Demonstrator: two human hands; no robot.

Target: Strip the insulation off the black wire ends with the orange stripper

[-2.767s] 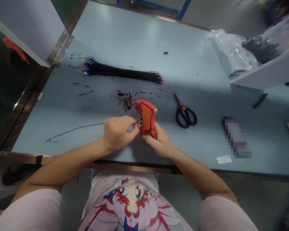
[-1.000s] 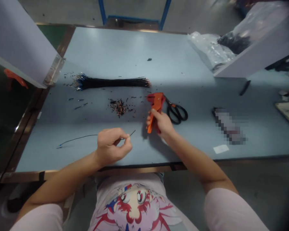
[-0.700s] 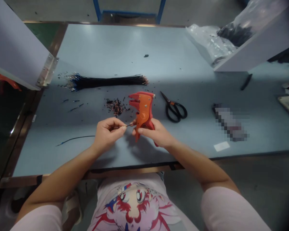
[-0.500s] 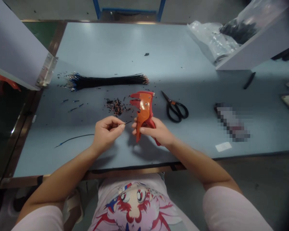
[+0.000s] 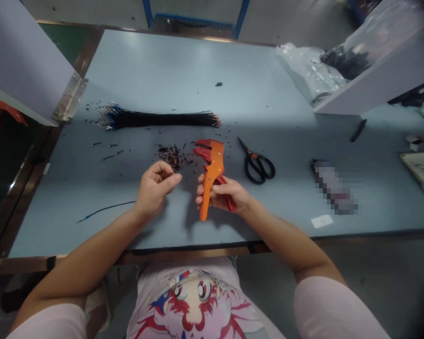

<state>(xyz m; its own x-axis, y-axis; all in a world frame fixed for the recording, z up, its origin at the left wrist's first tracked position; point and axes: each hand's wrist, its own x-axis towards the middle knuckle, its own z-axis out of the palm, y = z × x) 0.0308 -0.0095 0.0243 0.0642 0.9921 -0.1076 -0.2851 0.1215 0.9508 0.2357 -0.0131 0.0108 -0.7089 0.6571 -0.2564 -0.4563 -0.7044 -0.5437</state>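
The left hand [image 5: 153,190] is curled nearly shut, its fingers closed on a thin black wire [image 5: 108,210] that trails across the table [image 5: 56,233], while the right hand [image 5: 222,195] wraps snugly around the red handles of orange wire strippers [image 5: 214,162], held upright just beside the left hand.

Object [image 5: 334,187] at table's right pixelated, kind unreadable. Orange wire stripper [image 5: 212,174]: lower grip partly hidden behind right hand [image 5: 222,194]. Left hand [image 5: 153,189] curled, fingers [image 5: 166,176] hide anything pinched. Pile of tiny bits [image 5: 170,157] too small to identify. Pale board [image 5: 422,172] cut off by right edge. Black bundle [image 5: 344,62] blurred behind plastic bag [image 5: 309,68].
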